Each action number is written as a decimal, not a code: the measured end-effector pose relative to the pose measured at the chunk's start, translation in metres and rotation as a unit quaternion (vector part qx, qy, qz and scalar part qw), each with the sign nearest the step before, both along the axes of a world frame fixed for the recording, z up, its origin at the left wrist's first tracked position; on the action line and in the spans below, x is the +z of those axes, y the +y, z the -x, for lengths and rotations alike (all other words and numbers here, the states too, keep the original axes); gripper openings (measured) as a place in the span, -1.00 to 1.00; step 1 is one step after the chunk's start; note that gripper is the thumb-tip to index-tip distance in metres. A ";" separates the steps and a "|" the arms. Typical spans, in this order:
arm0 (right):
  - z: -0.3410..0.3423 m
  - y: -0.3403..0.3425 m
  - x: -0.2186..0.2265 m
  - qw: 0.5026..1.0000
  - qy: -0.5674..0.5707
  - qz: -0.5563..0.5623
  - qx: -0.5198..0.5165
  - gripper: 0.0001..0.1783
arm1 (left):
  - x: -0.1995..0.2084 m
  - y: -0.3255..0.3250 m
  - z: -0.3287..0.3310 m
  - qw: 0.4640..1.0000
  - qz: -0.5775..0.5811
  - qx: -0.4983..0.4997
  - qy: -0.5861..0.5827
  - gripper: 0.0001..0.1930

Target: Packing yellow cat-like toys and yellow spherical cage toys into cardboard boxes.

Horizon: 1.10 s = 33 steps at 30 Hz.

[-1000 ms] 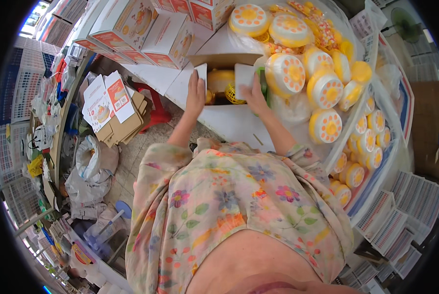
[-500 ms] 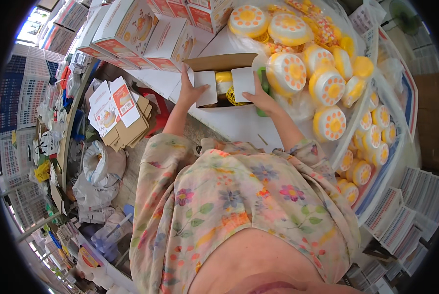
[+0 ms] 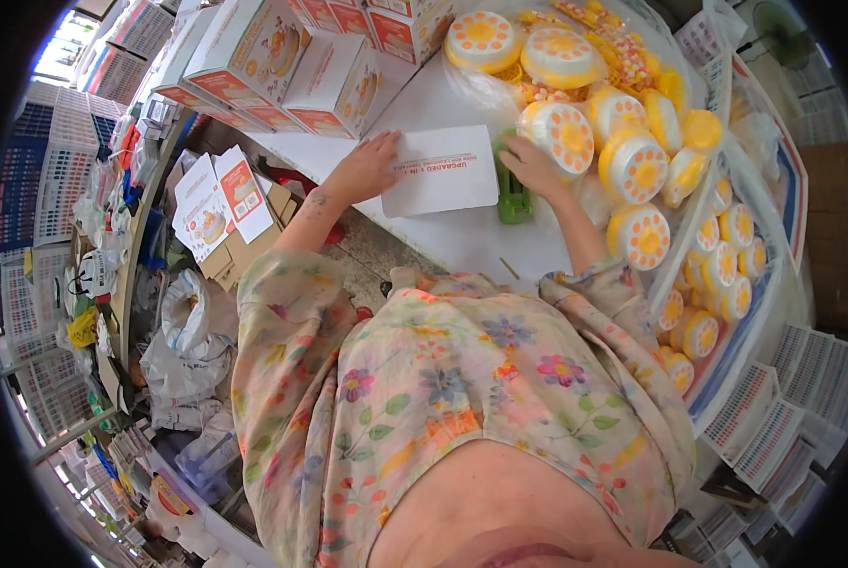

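Observation:
A white cardboard box (image 3: 440, 180) with its lid down lies on the white table in front of me. My left hand (image 3: 372, 168) is at the box's left edge, its fingers stretched out and holding nothing. Just right of the box is a long green tool (image 3: 515, 203) that looks like a tape dispenser. My right hand (image 3: 532, 167) closes over the upper part of this green tool, hiding some of it. What the box contains is now covered by its lid.
Printed white boxes (image 3: 329, 85) are stacked at the far left of the table. Yellow-and-white round pieces (image 3: 634, 166) crowd the right side in clear plastic. Flat cartons (image 3: 211, 204) form a pile on the left, above white plastic bags (image 3: 189, 331). A small thin strip (image 3: 509, 269) lies near the table's front.
The box flaps and lid have been folded down, covering the yellow items inside. My left hand has released the box side and spread out; my right hand has moved right onto the green tool.

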State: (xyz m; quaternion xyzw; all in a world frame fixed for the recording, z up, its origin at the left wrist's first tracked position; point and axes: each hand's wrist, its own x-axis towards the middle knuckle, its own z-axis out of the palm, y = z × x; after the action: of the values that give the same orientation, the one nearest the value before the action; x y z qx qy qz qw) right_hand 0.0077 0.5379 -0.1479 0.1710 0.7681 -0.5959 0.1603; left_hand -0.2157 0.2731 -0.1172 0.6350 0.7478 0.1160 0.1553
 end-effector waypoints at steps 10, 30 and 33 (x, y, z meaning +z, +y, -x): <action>0.020 -0.035 0.051 0.813 0.171 -0.484 0.274 0.08 | 0.019 0.019 -0.036 0.991 0.133 0.017 0.006 0.25; 0.005 -0.037 0.030 0.795 0.228 -0.497 0.262 -0.09 | -0.008 -0.006 -0.057 0.996 -0.001 -0.019 0.085 -0.04; -0.008 -0.050 0.027 0.796 0.219 -0.517 0.226 -0.12 | 0.010 -0.003 -0.074 0.989 0.021 0.005 0.145 -0.11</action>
State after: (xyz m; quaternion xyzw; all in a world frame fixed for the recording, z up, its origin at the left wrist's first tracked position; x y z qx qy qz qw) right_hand 0.0157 0.4881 -0.1206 -0.0851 0.9932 -0.0787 0.0061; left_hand -0.1412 0.2705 -0.1075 0.6375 0.7682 0.0078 0.0581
